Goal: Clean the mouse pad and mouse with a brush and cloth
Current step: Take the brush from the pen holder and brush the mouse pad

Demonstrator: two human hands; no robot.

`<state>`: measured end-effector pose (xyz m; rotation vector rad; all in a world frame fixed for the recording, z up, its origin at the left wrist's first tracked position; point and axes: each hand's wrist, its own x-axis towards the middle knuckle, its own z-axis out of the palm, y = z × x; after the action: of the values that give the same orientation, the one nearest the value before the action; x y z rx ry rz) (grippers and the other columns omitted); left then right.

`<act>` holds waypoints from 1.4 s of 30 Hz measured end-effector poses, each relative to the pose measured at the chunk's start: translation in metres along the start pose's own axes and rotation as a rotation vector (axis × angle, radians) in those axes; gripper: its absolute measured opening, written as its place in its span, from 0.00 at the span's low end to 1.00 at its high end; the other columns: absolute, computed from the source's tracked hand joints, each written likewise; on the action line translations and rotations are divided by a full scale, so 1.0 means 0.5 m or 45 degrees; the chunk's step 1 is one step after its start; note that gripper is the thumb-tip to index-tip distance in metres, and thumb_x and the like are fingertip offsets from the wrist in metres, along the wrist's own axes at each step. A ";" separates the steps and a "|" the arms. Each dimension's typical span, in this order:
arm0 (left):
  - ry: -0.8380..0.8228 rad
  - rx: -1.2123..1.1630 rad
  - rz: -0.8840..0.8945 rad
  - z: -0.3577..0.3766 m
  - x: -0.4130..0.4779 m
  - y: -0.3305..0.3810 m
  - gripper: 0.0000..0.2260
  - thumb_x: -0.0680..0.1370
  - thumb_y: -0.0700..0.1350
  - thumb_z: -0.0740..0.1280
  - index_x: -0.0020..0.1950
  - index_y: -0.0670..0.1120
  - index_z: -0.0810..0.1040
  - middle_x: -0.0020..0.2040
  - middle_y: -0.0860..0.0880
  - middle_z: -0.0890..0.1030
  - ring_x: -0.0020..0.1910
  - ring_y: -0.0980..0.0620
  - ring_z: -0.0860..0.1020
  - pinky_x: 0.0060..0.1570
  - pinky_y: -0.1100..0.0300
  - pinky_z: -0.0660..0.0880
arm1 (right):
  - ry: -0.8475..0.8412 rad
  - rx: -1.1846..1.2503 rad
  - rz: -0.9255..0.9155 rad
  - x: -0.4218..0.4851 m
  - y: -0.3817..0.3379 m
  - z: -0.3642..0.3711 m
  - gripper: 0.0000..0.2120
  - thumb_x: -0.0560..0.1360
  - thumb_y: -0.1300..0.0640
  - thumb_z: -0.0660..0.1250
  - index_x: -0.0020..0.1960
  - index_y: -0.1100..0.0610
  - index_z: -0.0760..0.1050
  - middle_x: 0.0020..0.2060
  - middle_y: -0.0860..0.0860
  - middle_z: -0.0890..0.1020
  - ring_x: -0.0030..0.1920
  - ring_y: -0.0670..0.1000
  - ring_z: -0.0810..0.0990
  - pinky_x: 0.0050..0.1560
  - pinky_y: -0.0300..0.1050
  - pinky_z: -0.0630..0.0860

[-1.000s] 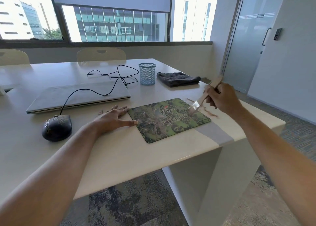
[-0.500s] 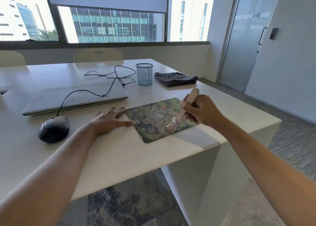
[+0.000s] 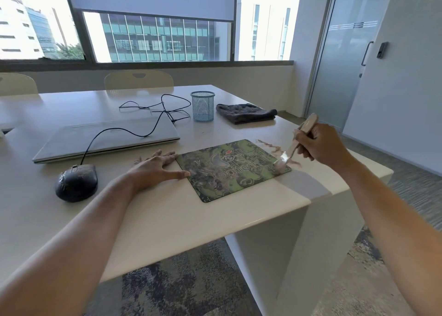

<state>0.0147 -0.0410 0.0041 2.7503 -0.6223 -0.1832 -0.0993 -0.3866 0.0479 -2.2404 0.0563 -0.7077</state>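
Mouse (image 3: 76, 183): black, dull and smudged on top. It sits at the left of the table (image 3: 181, 222), well apart from the mouse pad. Its cable (image 3: 112, 132) runs up over the closed laptop (image 3: 107, 138).

Left hand (image 3: 155, 169): flat on the table, fingers straight and spread, holding nothing. Thumb tip at the pad's left edge.

Mouse pad (image 3: 229, 172): rectangular, green-and-dark mottled print with a logo and lettering. It lies flat near the table's front right corner, turned at an angle to the edge.

Behind it stand a blue mesh cup (image 3: 202, 106) and, to its right, a dark grey cloth (image 3: 246, 113), folded and untouched.

Brown dust (image 3: 269, 145): streaks on the table just beyond the pad's far right corner.

Brush (image 3: 291, 149): pale wooden handle, light bristles down on the pad's right corner. Right hand (image 3: 320, 145): fingers curled round the handle, gripping it.

Hard to make out:
- The bristles are blurred.
- The middle of the handle is hidden inside the fist.
- The cable's far end is lost in a loose tangle.
- The pad's lettering is only partly legible.
- Both forearms are cut off by the lower frame edge, and the left chair by the left edge.

Count: one mouse, one mouse pad, one brush, one cloth, one cup, one laptop, two chairs (image 3: 138, 80), two hands.
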 end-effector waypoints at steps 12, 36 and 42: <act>0.031 -0.012 0.008 0.002 0.001 -0.003 0.48 0.58 0.74 0.57 0.75 0.56 0.56 0.75 0.61 0.55 0.76 0.57 0.47 0.73 0.45 0.41 | -0.375 0.387 -0.064 -0.054 -0.110 0.135 0.15 0.78 0.63 0.62 0.32 0.59 0.72 0.18 0.47 0.76 0.17 0.43 0.71 0.19 0.34 0.69; 0.013 0.008 0.001 0.000 0.002 -0.004 0.56 0.49 0.79 0.54 0.75 0.57 0.56 0.75 0.61 0.55 0.76 0.57 0.46 0.73 0.45 0.43 | 0.068 -0.032 0.139 0.017 0.051 -0.048 0.11 0.78 0.60 0.61 0.39 0.64 0.74 0.18 0.43 0.77 0.17 0.42 0.73 0.17 0.31 0.68; 0.011 0.023 -0.012 0.000 0.001 0.000 0.54 0.51 0.77 0.54 0.75 0.56 0.55 0.76 0.61 0.54 0.76 0.58 0.46 0.74 0.45 0.43 | -0.043 0.233 0.093 0.007 0.011 0.016 0.14 0.78 0.60 0.61 0.34 0.60 0.73 0.19 0.49 0.78 0.18 0.43 0.71 0.19 0.34 0.68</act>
<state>0.0153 -0.0411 0.0040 2.7706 -0.6113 -0.1682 -0.0915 -0.3861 0.0413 -2.0640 0.0541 -0.6101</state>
